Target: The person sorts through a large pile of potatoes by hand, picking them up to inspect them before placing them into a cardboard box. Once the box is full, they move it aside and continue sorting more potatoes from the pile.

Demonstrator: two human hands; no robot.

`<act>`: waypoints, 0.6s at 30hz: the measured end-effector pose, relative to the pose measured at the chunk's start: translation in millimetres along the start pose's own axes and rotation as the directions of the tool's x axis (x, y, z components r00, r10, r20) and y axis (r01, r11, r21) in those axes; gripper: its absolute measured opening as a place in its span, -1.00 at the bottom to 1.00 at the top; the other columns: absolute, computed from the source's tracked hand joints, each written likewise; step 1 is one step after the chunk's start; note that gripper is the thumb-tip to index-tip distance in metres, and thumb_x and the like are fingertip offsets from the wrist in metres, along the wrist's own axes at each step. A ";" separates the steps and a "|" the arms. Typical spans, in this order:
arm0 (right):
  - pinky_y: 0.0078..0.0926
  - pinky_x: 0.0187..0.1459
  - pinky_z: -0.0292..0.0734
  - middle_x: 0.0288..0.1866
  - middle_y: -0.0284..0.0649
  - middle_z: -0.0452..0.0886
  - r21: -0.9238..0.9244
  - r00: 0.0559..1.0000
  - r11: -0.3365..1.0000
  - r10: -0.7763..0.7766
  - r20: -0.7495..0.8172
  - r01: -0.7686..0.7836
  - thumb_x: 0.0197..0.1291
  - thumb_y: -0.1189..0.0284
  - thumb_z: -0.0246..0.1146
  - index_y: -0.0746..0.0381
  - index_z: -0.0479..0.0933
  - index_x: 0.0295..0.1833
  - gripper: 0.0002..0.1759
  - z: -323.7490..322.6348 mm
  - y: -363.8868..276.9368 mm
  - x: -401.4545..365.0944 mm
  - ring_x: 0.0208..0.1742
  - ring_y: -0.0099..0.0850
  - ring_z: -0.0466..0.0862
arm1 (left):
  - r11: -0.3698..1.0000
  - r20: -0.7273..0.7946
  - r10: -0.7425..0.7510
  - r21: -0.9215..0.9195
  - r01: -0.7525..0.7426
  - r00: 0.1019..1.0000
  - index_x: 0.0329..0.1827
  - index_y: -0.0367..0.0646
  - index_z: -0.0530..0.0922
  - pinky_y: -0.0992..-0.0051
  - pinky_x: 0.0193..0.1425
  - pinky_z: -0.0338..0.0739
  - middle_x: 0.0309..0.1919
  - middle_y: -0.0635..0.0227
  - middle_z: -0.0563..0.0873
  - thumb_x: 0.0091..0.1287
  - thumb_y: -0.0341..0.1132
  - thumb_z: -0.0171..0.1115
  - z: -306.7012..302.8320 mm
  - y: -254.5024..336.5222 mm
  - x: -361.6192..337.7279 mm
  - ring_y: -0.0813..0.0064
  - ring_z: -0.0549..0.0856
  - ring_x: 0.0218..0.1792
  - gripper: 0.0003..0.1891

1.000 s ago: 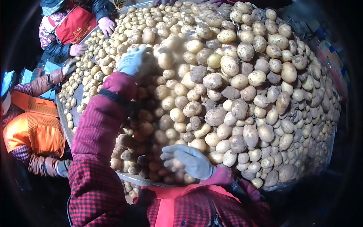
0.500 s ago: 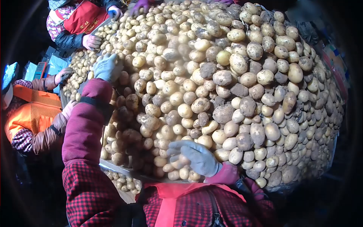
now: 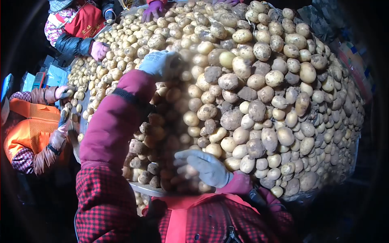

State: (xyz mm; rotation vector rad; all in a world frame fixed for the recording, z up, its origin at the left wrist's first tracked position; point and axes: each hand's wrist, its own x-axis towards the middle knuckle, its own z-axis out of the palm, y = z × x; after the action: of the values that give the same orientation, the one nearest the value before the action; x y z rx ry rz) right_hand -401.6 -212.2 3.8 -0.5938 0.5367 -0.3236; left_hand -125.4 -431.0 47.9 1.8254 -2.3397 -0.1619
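Note:
A huge heap of potatoes (image 3: 269, 139), some pale and some caked with dark soil, fills the middle and right. My left hand (image 3: 157, 63), in a pale grey glove, lies over the upper middle of the heap with its arm stretched forward. Its fingers point right and are lost in shadow and blur, so any hold on a potato cannot be made out. Low in the middle, my right hand (image 3: 206, 167) wears a similar glove. Its fingers are extended to the left over the near potatoes, with nothing held.
A person in an orange vest (image 3: 34, 121) works at the left edge. Another person in a red apron (image 3: 85, 21) reaches in at the upper left. A purple-gloved hand (image 3: 152, 10) touches the far potatoes. A metal edge (image 3: 146, 189) runs near my body.
My left hand has swept right across the heap, and potatoes near its path have shifted. My right hand has moved slightly left. The person in orange has brought the hands nearer together.

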 end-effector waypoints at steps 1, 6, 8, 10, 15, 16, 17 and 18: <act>-0.42 0.13 0.61 0.28 -0.13 0.62 0.001 1.000 1.000 0.010 -0.003 -0.010 0.64 0.23 0.05 0.28 0.43 0.47 -0.52 -1.1 0.4 0.5 0.17 -0.39 0.65 | 1.000 0.048 0.016 -0.014 -0.015 0.999 -0.05 -0.01 0.65 0.07 0.00 0.64 -0.13 0.13 0.79 0.33 0.01 0.34 -6.8 2.2 -6.9 -0.01 0.77 -0.08 -0.68; -0.56 0.08 0.61 0.17 -0.20 0.63 0.062 0.999 0.998 -0.032 0.002 0.032 0.66 0.25 0.02 0.30 0.44 0.43 -0.56 3.0 2.1 2.4 0.05 -0.52 0.62 | 0.995 0.135 0.092 0.035 -0.097 0.987 0.00 -0.03 0.65 0.11 0.06 0.62 -0.04 0.15 0.74 0.27 0.03 0.41 -23.6 17.7 -77.6 0.00 0.73 0.01 -0.61; -0.42 0.12 0.65 0.25 -0.12 0.57 0.066 1.000 0.998 0.002 0.012 -0.003 0.62 0.23 0.05 0.30 0.40 0.45 -0.52 4.1 -1.4 0.9 0.11 -0.37 0.66 | 0.999 0.038 0.015 -0.042 -0.013 0.999 0.14 0.00 0.61 0.11 0.12 0.60 0.07 0.18 0.69 0.26 -0.02 0.42 -4.2 17.4 -109.5 0.00 0.70 0.08 -0.55; -0.34 0.13 0.67 0.30 -0.08 0.53 0.034 1.000 0.999 0.022 0.007 -0.022 0.60 0.21 0.07 0.30 0.37 0.46 -0.49 4.5 -3.1 -0.4 0.15 -0.28 0.67 | 0.992 -0.059 0.044 -0.112 -0.050 0.997 0.22 0.02 0.58 0.11 0.11 0.60 0.09 0.19 0.69 0.26 -0.08 0.42 -2.2 11.8 -127.2 0.02 0.70 0.08 -0.52; -0.35 0.24 0.59 0.24 -0.11 0.58 -0.094 0.999 0.994 -0.045 0.017 0.046 0.58 0.18 0.04 0.34 0.41 0.41 -0.48 5.5 -3.0 1.1 0.21 -0.34 0.62 | 0.962 -0.091 -0.030 -0.272 0.004 0.995 0.31 0.03 0.56 0.13 0.12 0.60 0.09 0.19 0.70 0.27 -0.21 0.41 -9.9 13.0 -163.0 0.06 0.71 0.07 -0.49; -0.36 0.26 0.57 0.23 -0.11 0.59 -0.136 0.997 0.987 -0.081 0.015 0.082 0.58 0.17 0.03 0.35 0.42 0.39 -0.48 5.9 -2.2 1.8 0.21 -0.36 0.61 | 0.920 -0.085 -0.111 -0.386 0.070 0.990 0.33 0.04 0.57 0.18 0.09 0.62 0.06 0.18 0.72 0.29 -0.22 0.40 -10.6 10.7 -164.6 0.13 0.72 0.04 -0.49; -0.39 0.31 0.51 0.20 -0.14 0.63 -0.118 0.996 0.989 -0.093 0.001 0.092 0.59 0.15 0.01 0.37 0.45 0.36 -0.47 9.1 -2.6 0.9 0.20 -0.40 0.61 | 0.859 -0.066 -0.187 -0.495 0.130 0.980 0.35 0.04 0.58 0.22 0.07 0.63 0.04 0.18 0.73 0.31 -0.23 0.39 -10.1 7.8 -165.9 0.19 0.74 0.02 -0.49; -0.39 0.31 0.51 0.20 -0.15 0.63 -0.111 0.996 0.990 -0.086 0.005 0.086 0.59 0.16 0.02 0.36 0.45 0.37 -0.48 9.2 -2.4 0.7 0.20 -0.41 0.61 | 0.781 -0.037 -0.259 -0.596 0.187 0.965 0.37 0.04 0.59 0.27 0.04 0.64 0.01 0.18 0.75 0.33 -0.25 0.38 -8.3 4.5 -167.2 0.25 0.76 -0.01 -0.50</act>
State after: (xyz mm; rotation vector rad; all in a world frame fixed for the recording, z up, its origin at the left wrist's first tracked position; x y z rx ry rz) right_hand -396.1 -210.3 11.4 -0.7259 0.5325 -0.3772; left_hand -88.5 -267.7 45.7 1.7081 -1.7038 -0.7086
